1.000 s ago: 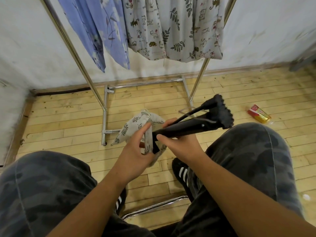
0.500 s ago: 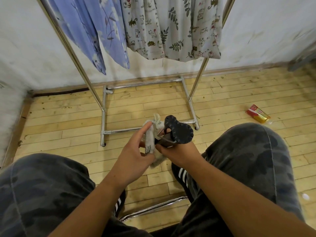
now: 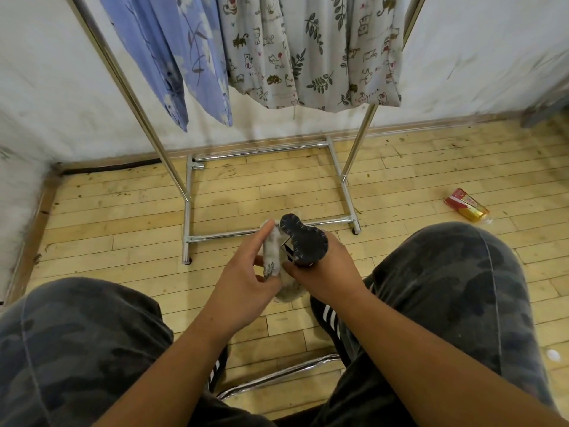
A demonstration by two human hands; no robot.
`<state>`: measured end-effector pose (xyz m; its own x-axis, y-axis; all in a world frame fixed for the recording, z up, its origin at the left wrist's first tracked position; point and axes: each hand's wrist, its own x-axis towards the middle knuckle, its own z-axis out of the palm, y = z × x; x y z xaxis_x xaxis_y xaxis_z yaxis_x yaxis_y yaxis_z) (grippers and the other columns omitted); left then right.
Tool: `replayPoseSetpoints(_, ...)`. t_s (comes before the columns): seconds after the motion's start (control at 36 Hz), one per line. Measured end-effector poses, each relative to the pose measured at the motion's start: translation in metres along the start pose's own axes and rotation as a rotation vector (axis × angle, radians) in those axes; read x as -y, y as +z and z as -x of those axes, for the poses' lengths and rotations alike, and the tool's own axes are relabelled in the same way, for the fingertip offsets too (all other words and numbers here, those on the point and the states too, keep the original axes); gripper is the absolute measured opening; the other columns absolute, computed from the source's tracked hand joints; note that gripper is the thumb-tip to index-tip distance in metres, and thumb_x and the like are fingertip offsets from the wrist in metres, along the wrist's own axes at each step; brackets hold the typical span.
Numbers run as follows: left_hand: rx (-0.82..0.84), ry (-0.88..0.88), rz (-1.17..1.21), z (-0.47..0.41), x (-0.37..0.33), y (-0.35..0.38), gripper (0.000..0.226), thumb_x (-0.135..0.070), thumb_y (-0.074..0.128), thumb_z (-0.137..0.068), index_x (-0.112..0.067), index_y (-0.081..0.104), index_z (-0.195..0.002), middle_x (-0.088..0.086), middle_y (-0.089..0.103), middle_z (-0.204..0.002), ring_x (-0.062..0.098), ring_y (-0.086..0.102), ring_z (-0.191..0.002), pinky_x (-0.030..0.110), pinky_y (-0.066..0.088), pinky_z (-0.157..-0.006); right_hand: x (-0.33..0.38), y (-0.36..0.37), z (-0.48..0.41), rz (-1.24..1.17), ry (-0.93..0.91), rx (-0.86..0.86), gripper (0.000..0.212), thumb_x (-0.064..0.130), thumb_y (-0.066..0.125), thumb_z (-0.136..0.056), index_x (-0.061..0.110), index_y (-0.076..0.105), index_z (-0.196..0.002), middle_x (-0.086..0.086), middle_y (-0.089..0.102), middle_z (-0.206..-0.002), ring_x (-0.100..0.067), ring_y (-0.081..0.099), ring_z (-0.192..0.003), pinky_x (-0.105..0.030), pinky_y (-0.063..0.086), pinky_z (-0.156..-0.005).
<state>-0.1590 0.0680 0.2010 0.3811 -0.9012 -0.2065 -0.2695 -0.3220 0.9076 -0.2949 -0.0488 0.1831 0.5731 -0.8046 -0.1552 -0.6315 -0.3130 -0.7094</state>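
My right hand (image 3: 326,272) is wrapped round the black tool (image 3: 303,241). It stands on end, with its wide end facing up at me. My left hand (image 3: 246,278) pinches the little cloth (image 3: 271,254) just left of it, touching.

A blue garment (image 3: 197,57) and a cat-print garment (image 3: 308,50) are hung on a metal rack (image 3: 187,211) at twelve o'clock; a red packet (image 3: 465,204) is seen at two.

Cloth (image 3: 271,257) just left of tool (image 3: 304,241)
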Motion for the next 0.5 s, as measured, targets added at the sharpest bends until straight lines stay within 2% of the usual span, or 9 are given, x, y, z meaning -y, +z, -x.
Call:
replayPoseSetpoints(0.08,0.007,-0.011,-0.018,0.0004,-0.0005,-0.0006,0.087,-0.013,0.069,-0.090,-0.055,0.029,-0.154,-0.028,0.041,-0.149,0.002,0.057,-0.116,0.021,0.058,-0.076,0.0004,-0.0010,-0.0016,0.031,0.035,-0.025,0.032,0.057,0.073,-0.077,0.059,0.049,-0.099,0.016,0.064,-0.097,-0.010,0.064,-0.093,-0.043,0.058,-0.086)
replayPoseSetpoints(0.14,0.015,-0.009,-0.031,0.0009,-0.0013,-0.0007,0.086,-0.014,0.070,-0.091,-0.055,0.028,-0.154,-0.029,0.040,-0.148,-0.001,0.057,-0.112,0.020,0.057,-0.076,0.0007,-0.0018,-0.0024,0.049,0.048,-0.030,0.023,0.057,0.072,-0.079,0.059,0.051,-0.087,0.025,0.062,-0.082,-0.001,0.061,-0.086,-0.042,0.056,-0.087)
replayPoseSetpoints(0.19,0.030,0.001,-0.046,0.0018,-0.0028,0.0000,0.085,-0.016,0.071,-0.092,-0.055,0.027,-0.155,-0.031,0.041,-0.144,-0.002,0.056,-0.112,0.019,0.056,-0.077,0.0017,-0.0019,-0.0036,0.110,0.066,-0.020,0.018,0.060,0.069,-0.083,0.048,0.055,-0.081,0.026,0.059,-0.070,0.000,0.060,-0.077,-0.042,0.056,-0.084)
replayPoseSetpoints(0.22,0.038,0.010,-0.059,0.0022,-0.0035,0.0007,0.085,-0.018,0.071,-0.092,-0.054,0.028,-0.155,-0.032,0.041,-0.143,-0.002,0.056,-0.112,0.021,0.057,-0.080,0.0038,-0.0027,-0.0041,0.144,0.085,-0.009,0.024,0.063,0.066,-0.085,0.041,0.057,-0.080,0.022,0.060,-0.068,-0.002,0.060,-0.075,-0.043,0.055,-0.084)
replayPoseSetpoints(0.28,0.056,0.027,-0.075,0.0030,-0.0044,0.0029,0.084,-0.017,0.071,-0.092,-0.053,0.029,-0.155,-0.035,0.041,-0.142,-0.001,0.056,-0.112,0.023,0.057,-0.085,0.0060,-0.0047,-0.0044,0.208,0.133,0.031,0.034,0.067,0.059,-0.089,0.033,0.063,-0.085,0.014,0.068,-0.076,-0.010,0.065,-0.082,-0.042,0.051,-0.088)
replayPoseSetpoints(0.33,0.068,0.029,-0.079,0.0039,-0.0055,0.0046,0.084,-0.015,0.071,-0.091,-0.054,0.030,-0.154,-0.035,0.042,-0.142,0.001,0.057,-0.111,0.022,0.056,-0.083,0.0078,-0.0071,-0.0029,0.252,0.182,0.075,0.039,0.068,0.055,-0.091,0.031,0.068,-0.095,0.009,0.073,-0.089,-0.015,0.066,-0.095,-0.039,0.043,-0.091)
replayPoseSetpoints(0.42,0.071,0.030,-0.094,0.0050,-0.0053,0.0046,0.082,-0.014,0.069,-0.091,-0.056,0.033,-0.152,-0.035,0.045,-0.143,0.004,0.060,-0.109,0.022,0.057,-0.081,0.0077,-0.0064,-0.0024,0.314,0.178,0.075,0.045,0.073,0.049,-0.091,0.035,0.068,-0.106,0.011,0.074,-0.099,-0.017,0.064,-0.105,-0.039,0.033,-0.086)
replayPoseSetpoints(0.5,0.058,0.020,-0.093,0.0049,-0.0055,0.0019,0.079,-0.015,0.068,-0.092,-0.058,0.036,-0.150,-0.037,0.046,-0.141,0.005,0.063,-0.108,0.024,0.059,-0.083,0.0093,-0.0057,-0.0017,0.358,0.144,0.075,0.051,0.078,0.042,-0.090,0.040,0.067,-0.112,0.012,0.073,-0.107,-0.018,0.063,-0.112,-0.046,0.033,-0.092)
